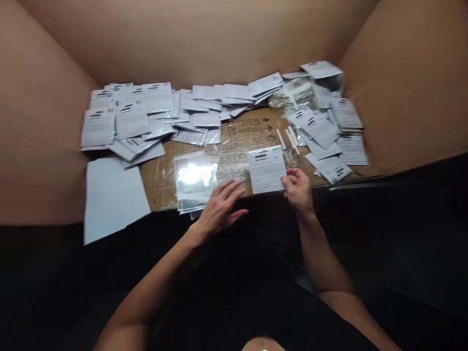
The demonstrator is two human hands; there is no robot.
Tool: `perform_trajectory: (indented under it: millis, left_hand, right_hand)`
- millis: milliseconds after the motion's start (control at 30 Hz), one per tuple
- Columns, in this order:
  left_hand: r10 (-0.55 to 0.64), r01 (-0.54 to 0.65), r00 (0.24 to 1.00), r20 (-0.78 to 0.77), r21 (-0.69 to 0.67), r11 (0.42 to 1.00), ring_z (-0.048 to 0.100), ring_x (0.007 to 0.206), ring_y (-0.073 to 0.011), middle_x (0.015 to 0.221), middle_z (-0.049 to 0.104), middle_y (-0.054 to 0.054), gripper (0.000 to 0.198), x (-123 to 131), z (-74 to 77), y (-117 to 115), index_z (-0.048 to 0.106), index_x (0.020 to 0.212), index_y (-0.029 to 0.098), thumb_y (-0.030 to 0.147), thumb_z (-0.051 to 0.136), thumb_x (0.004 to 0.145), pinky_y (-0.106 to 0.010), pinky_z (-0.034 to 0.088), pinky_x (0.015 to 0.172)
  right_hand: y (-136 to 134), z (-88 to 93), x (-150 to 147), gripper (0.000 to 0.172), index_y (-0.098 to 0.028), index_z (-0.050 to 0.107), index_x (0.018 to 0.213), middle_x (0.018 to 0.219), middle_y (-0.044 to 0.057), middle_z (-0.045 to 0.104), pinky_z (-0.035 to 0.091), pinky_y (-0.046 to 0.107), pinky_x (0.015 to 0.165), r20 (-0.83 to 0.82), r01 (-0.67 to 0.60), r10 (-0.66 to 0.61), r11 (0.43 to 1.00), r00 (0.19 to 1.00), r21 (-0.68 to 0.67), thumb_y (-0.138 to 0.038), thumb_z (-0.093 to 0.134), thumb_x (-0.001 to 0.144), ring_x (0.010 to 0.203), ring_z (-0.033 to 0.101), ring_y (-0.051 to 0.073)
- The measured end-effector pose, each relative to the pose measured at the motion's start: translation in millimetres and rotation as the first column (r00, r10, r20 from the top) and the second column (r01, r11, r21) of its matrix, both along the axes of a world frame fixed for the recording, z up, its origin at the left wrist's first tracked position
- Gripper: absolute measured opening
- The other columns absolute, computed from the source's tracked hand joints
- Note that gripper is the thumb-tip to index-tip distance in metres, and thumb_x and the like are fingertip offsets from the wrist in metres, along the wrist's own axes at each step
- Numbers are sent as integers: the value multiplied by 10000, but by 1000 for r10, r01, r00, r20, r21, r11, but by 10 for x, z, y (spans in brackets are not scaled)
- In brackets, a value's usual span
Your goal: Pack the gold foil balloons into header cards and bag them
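My right hand (298, 191) pinches the lower right edge of a printed white card in a clear sleeve (266, 170), which lies at the front edge of the brown table. To the left of that card, my left hand (223, 204) hovers with its fingers spread, holding nothing. Beside its wrist sits a stack of shiny clear plastic sleeves (195, 180) with a bright glare on top. Several thin white strips (291, 139) lie just behind the card.
Piles of printed white packets (131, 119) cover the back left, and more packets (321, 129) are heaped at the right. Crumpled clear plastic (296, 92) lies at the back. A large white sheet (113, 200) overhangs the front left edge. Brown walls (219, 39) enclose the table (241, 129).
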State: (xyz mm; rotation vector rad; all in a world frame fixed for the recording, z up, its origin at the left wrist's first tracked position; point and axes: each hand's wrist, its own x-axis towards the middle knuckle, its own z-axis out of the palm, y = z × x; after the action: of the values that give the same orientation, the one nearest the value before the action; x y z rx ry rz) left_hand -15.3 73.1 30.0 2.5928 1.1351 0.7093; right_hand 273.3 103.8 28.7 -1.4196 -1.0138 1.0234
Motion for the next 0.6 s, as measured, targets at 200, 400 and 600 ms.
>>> perform_trajectory:
  millis: [200, 400, 600]
  left_hand:
    - [303, -298, 909, -286, 61, 953, 198, 1673, -468, 1799, 263, -200, 829, -676, -147, -177, 371, 1700, 278, 348, 734, 958, -714, 339, 1260]
    - [282, -311, 883, -375, -18, 950, 565, 1452, -405, 1610, 579, -190, 650, -813, -96, 3, 462, 1650, 157, 153, 483, 1001, -570, 547, 1108]
    - [206, -231, 889, -408, -13, 973, 598, 1454, -305, 1545, 642, -166, 622, -669, 88, 184, 572, 1566, 175, 16, 402, 989, -439, 547, 1154]
  right_hand:
    - [212, 79, 37, 373, -244, 552, 983, 577, -103, 523, 304, 223, 422, -4, -81, 80, 996, 997, -31, -473, 777, 792, 443, 391, 86]
    - [284, 78, 238, 452, -240, 542, 942, 542, -122, 476, 272, 218, 379, -32, -5, 2, 995, 999, -95, -478, 824, 681, 418, 336, 74]
    - [14, -16, 406, 461, -220, 579, 999, 557, -91, 547, 314, 212, 396, 75, -70, 79, 991, 994, -117, -505, 820, 729, 430, 397, 87]
